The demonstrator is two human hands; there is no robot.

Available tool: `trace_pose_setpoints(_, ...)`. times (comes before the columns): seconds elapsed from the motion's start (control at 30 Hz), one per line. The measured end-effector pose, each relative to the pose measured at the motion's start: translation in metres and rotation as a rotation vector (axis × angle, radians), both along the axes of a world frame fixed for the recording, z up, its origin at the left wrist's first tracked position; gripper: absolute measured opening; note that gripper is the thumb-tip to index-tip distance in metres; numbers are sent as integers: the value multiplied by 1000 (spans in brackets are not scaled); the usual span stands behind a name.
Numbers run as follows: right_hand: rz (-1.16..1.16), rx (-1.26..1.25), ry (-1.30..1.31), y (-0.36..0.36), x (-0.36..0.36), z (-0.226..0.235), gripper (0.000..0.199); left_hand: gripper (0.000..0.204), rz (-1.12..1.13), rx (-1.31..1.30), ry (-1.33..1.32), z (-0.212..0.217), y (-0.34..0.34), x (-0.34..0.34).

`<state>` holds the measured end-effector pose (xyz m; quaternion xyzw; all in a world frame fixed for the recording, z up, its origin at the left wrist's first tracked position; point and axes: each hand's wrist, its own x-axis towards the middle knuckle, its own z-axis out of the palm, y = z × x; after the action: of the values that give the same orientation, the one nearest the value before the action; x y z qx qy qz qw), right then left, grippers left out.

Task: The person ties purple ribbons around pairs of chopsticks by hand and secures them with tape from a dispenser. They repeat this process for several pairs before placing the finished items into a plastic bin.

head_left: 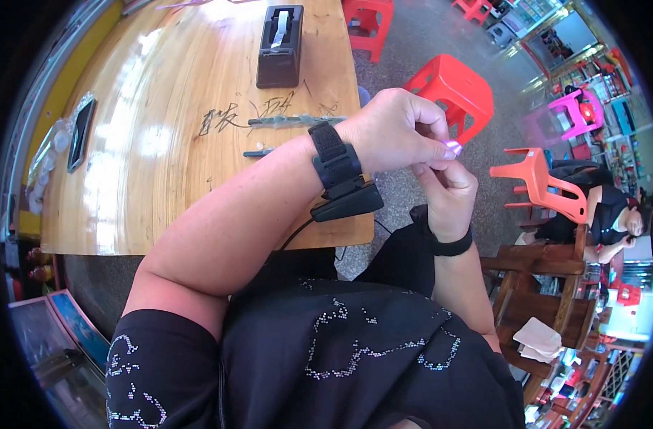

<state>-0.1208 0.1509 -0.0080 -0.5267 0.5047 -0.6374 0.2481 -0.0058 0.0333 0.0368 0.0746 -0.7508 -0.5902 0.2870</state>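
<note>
My left hand (396,132) reaches past the table's right edge, its thumb and fingers pinched on a small shiny purple-pink strip (453,148). Just below it, my right hand (452,196) is closed too, thumb and forefinger tips meeting close under the strip. Whether the right fingertips grip the same piece, I cannot tell. A black strap with a black box-shaped device (348,202) circles my left wrist. On the wooden table (155,164) beside my left forearm lie a thin, clear-wrapped dark stick (291,121) and a second, shorter-looking one (258,153), partly hidden by the forearm.
A black tape dispenser (278,53) stands at the table's far side. Towards the left edge lie a phone (82,134) and clear plastic wrap (46,168). Red stools (461,84) and an orange stool (537,179) stand to the right; a person (612,218) sits beyond wooden chairs (548,307).
</note>
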Motion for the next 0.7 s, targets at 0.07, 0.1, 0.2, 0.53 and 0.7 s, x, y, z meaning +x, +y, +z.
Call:
trace_pose_setpoints(0.07, 27, 6, 32, 3, -4, -3, 10, 14, -5, -35, -20, 1, 1, 0)
trace_pose_setpoints(0.1, 26, 7, 31, 3, -4, -3, 10, 14, -32, -33, -34, 0, 2, 0)
trace_pose_setpoints(0.2, 70, 44, -46, 6, -2, -1, 11, 14, -80, -36, -38, 0, 4, 0)
trace_pose_setpoints(0.53, 52, 45, 11, 19, -3, -22, 13, 11, -251, -24, -116, -1, -8, 4)
trace_pose_setpoints(0.7, 16, 55, 72, 24, -4, -29, 10, 13, -93, 91, -165, -3, -23, 7)
